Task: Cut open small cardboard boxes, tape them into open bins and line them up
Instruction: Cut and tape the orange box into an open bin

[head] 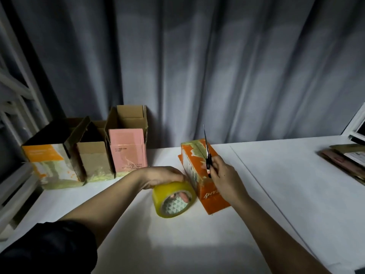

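Head view: left hand [164, 176] grips tape roll [173, 198]; right hand [223, 175] pinches scissors [207, 153] (blades upright) over orange box [201, 171].

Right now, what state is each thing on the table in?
Orange box: lying on its side, taped, not yet cut open.
Scissors: held upright by the right hand, blades closed, over the orange box.
Tape roll: on edge, gripped by the left hand.
Three bins: upright, tops open, lined up.

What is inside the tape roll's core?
Fingertips of the left hand show inside the tape roll, against a triangle-patterned inner liner. The hand covers the roll's top.
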